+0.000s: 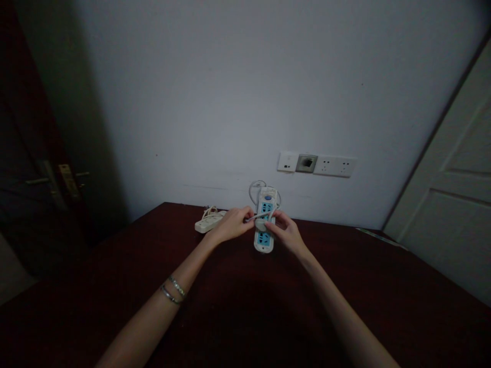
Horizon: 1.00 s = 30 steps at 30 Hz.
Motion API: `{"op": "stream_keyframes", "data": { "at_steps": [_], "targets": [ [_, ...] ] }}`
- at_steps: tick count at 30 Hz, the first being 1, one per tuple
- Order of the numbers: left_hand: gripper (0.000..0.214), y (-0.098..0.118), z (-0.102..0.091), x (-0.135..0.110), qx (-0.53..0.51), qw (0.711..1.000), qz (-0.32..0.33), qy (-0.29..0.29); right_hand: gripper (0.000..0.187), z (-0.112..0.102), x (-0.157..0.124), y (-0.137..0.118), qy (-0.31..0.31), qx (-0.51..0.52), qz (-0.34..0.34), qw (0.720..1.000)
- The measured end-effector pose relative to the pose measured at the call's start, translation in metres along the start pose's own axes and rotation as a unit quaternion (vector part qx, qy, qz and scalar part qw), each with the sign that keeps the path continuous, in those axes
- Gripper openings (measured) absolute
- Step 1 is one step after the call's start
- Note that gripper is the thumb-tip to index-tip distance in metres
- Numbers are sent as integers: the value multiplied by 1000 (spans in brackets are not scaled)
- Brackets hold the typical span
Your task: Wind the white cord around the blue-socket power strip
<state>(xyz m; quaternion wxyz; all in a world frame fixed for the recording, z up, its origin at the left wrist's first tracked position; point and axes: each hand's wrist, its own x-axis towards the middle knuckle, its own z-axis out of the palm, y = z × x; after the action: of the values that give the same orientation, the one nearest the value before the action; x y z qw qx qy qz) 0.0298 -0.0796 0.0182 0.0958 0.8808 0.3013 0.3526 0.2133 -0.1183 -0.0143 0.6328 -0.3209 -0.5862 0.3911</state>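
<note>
In the middle of the view a white power strip (pixel 264 247) with blue socket faces lies lengthwise away from me on the dark red table. Its white cord (pixel 251 190) loops out behind the far end and crosses over the strip. My left hand (pixel 238 223) pinches the cord at the strip's left side. From the right, my right hand (pixel 286 229) has its fingers closed on the cord, with the thumb by a white plug (pixel 261 225) that rests over the sockets. Whether the thumb grips the plug too is hard to make out.
A second white power strip (pixel 205 224), its cord bundled on top, lies left of my left hand. Behind the table (pixel 238 306) is a wall with a row of wall sockets (pixel 333 166). A dark door (pixel 34 153) stands left, a pale door (pixel 452 174) right.
</note>
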Motion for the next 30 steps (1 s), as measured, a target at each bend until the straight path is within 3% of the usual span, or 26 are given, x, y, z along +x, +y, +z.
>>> {"op": "stream_keyframes", "data": {
  "at_steps": [6,12,17,21,23,27,30],
  "targets": [
    [23,-3,-5,3,-130,989,-23,-65,31,-7,3,5,1,12,26,1000],
    [33,-12,3,7,-206,963,-122,-124,36,-6,4,5,-4,3,53,999],
    [37,-13,9,5,-408,881,-197,-137,35,-4,3,-3,-30,-6,61,998],
    [36,-5,11,4,-485,829,-245,-132,35,-9,3,-8,-75,-12,73,994],
    [33,-1,13,5,-465,844,-241,-113,33,-12,3,-8,-88,-8,77,993],
    [27,-1,14,6,-359,911,-180,-88,32,-16,3,-6,-100,-1,84,991],
    [25,-3,14,6,-319,929,-168,-84,32,-16,3,-6,-97,0,87,992]
  ]
}}
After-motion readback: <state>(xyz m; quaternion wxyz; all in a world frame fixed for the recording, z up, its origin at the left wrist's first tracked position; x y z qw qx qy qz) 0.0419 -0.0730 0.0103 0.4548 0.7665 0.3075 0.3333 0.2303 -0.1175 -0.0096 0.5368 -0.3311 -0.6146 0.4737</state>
